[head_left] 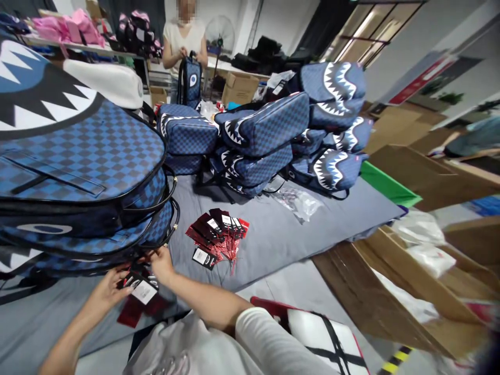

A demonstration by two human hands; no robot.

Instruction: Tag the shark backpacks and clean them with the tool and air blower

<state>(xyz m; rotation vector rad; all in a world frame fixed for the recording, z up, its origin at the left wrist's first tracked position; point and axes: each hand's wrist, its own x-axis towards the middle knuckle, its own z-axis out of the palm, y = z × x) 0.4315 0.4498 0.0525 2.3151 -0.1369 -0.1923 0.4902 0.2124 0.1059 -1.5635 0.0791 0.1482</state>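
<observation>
My left hand (111, 289) pinches a black hang tag (144, 291) with a white barcode label, at the near edge of the table. Dark red tags (130, 314) hang just below it. Close beside it, my right hand (162, 265) has its fingers closed at the edge of the backpack stack, near the black straps; what they grip is too small to make out. The blue-and-black checkered backpack (89, 151) with a shark-mouth print lies on top of that stack. A fanned pile of red and black hang tags (219, 234) rests on the grey cloth, right of my hands.
More checkered backpacks (265, 125) are piled across the table (273, 234). A clear plastic bag (299, 200) lies before them. Open cardboard boxes (390, 291) stand at the right. Across the table, a person (183, 41) holds a small checkered backpack (190, 80).
</observation>
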